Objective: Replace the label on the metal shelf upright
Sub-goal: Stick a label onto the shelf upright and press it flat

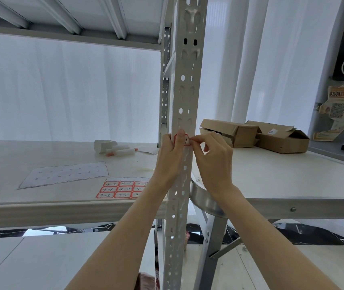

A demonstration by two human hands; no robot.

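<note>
A perforated white metal upright (pixel 185 84) runs down the middle of the view. A small red-bordered label (pixel 186 140) sits on its face at shelf height. My left hand (pixel 172 155) wraps the upright from the left, its thumb pressed flat over the label's left half. My right hand (pixel 212 158) comes in from the right, with thumb and forefinger pinched at the label's right edge. A sheet of red-bordered labels (pixel 120 189) marked 4-1 and 4-2 lies on the shelf board (pixel 41 206) to the left.
A used backing sheet (pixel 64 174) lies left of the label sheet. Rolled paper and an orange-tipped marker (pixel 116 150) rest further back. Two cardboard boxes (pixel 250 135) stand on the table (pixel 292 185) at right. A curved metal brace (pixel 204 200) sits beside the upright.
</note>
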